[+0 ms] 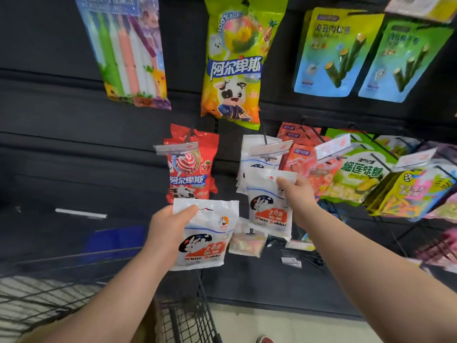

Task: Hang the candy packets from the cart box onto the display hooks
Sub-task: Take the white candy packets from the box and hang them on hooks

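Wire cart [188, 318] fills the lower edge, its mesh rim below both forearms.

Left hand [170, 226] grips the first packet [205, 238] by its upper left corner, thumb across the front. The white wrapper reads "White Rabbit" under a rabbit emblem. It is held free of the display, above the cart.

Right hand [296, 196] pinches the top edge of the second packet [269, 206], same print, raised just below the display hook [268, 157]. Matching hung packets [252, 154] sit there behind a clear price strip. The hands are apart, each clamped on its own packet. Whether the second packet is engaged on the hook cannot be told.

Left of that hook hangs a red lollipop bag [190, 169] marked "阿尔卑斯". Above it, a larger yellow-green bag [235, 63] carries the same name and "100%". To the right, a green bag [358, 174] reads "榴莲味糖", crowded by pink packs [304, 154].

Top right, blue-green pouches [331, 53] read "海苔肉松卷". Top left hangs a stick pack [126, 53], print blurred. A dark slatted panel [61, 144] backs everything.
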`<state>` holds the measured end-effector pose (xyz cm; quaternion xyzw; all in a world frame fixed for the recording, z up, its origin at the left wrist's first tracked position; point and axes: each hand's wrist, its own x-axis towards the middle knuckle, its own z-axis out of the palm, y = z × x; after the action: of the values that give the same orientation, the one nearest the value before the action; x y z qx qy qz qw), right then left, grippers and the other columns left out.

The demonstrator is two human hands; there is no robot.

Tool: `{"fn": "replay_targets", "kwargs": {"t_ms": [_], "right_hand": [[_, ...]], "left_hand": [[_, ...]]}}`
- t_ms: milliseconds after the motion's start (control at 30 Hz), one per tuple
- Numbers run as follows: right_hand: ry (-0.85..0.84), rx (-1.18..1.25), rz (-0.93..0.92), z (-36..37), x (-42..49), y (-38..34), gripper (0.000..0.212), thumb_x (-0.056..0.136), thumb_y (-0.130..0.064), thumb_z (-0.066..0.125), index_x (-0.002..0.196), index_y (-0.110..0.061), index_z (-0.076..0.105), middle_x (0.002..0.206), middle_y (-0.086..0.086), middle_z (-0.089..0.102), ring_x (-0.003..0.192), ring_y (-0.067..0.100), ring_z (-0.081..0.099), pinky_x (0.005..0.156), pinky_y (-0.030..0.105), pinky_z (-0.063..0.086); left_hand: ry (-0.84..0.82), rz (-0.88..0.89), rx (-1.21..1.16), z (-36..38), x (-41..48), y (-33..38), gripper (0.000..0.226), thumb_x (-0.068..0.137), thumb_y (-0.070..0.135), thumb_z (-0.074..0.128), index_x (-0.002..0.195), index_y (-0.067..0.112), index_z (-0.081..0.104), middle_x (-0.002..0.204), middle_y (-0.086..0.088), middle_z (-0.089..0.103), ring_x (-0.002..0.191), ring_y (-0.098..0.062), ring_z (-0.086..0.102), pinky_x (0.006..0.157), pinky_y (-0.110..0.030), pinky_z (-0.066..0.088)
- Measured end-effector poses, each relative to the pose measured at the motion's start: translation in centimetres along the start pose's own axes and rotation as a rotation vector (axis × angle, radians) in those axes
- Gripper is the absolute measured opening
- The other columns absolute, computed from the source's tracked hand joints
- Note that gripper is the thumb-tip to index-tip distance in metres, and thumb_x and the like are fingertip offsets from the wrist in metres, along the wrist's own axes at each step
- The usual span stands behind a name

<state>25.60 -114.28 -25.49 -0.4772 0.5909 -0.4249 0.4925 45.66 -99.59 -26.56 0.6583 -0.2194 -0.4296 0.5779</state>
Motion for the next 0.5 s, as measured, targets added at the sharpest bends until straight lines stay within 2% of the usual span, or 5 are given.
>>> {"fn": "replay_targets", "kwargs": {"t_ms": [67,100,200,333,500], "right_hand": [[0.012,-0.004,0.010,0.2,1.3,0.1,0.007,0.090,-0.021,0.060,0.086,-0.015,0.060,0.086,0.010,0.065,0.083,0.031,0.064,0.073,0.040,0.054],[0.006,-0.001,0.027,0.3,1.8,0.1,0.009,0.089,-0.023,0.062,0.087,-0.014,0.061,0.086,0.010,0.066,0.084,0.031,0.065,0.073,0.041,0.055],[-0.026,0.030,0.058,0.6,3.2,0.0,0.013,0.090,-0.022,0.061,0.092,-0.010,0.060,0.092,0.012,0.065,0.088,0.033,0.065,0.083,0.050,0.056],[-0.082,0.037,0.013,0.7,4.9,-0.3,0.011,0.091,-0.018,0.059,0.098,-0.010,0.058,0.090,0.010,0.061,0.091,0.030,0.061,0.093,0.053,0.050],[-0.102,0.086,0.038,0.9,6.4,-0.7,0.015,0.092,-0.019,0.059,0.101,-0.007,0.057,0.099,0.015,0.065,0.093,0.031,0.062,0.092,0.050,0.051]], "left_hand": [[0.023,-0.011,0.018,0.6,0.5,-0.2,0.002,0.087,0.022,0.066,0.086,0.020,0.068,0.086,-0.008,0.074,0.082,-0.033,0.070,0.082,-0.054,0.056],[0.035,-0.019,0.020,1.0,0.7,-0.2,0.002,0.086,0.022,0.066,0.086,0.020,0.067,0.086,-0.008,0.074,0.082,-0.033,0.070,0.082,-0.054,0.056],[0.047,-0.042,0.006,2.2,1.4,-0.4,0.003,0.087,0.022,0.066,0.089,0.020,0.067,0.088,-0.009,0.073,0.083,-0.033,0.069,0.080,-0.051,0.056],[0.069,-0.041,-0.015,4.0,2.2,-0.5,0.005,0.087,0.018,0.067,0.091,0.016,0.068,0.085,-0.010,0.073,0.076,-0.030,0.069,0.066,-0.037,0.054],[0.074,-0.070,-0.029,5.1,2.9,-0.7,0.006,0.087,0.017,0.067,0.092,0.015,0.068,0.085,-0.011,0.074,0.076,-0.032,0.070,0.064,-0.037,0.054]]}}
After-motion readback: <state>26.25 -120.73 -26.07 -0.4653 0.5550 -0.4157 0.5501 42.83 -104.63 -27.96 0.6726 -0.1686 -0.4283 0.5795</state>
